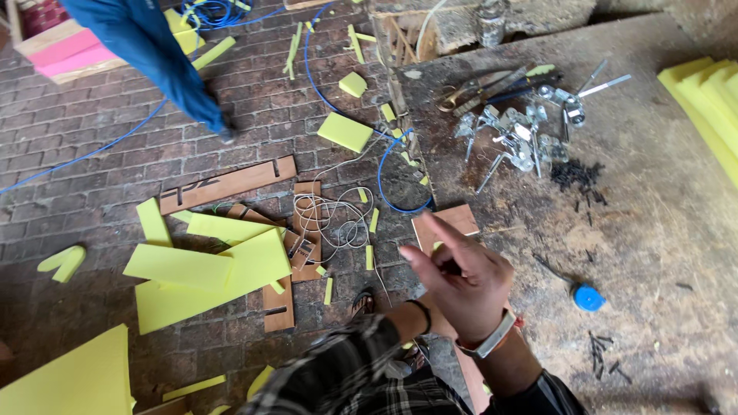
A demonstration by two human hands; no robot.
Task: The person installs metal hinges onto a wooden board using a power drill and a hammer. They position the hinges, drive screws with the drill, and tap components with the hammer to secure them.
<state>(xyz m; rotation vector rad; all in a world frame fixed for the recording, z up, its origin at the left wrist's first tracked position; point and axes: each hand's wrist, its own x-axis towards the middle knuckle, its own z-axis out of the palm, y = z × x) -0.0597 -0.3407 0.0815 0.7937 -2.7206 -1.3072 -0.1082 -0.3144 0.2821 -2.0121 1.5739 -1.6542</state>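
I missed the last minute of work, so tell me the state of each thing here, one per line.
Right hand: raised, fingers loosely open, empty.
Left hand: hidden behind the right.
Wooden piece: flat on workbench edge.
Yellow foam sheets: scattered on brick floor.
Blue cap: lying on bench.
Metal clamps: heaped.

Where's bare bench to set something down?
Free: worn bench between the black screw pile, yellow foam stack and blue cap. Crowded: metal hardware cluster up top; hands over the wooden piece at the bench edge.
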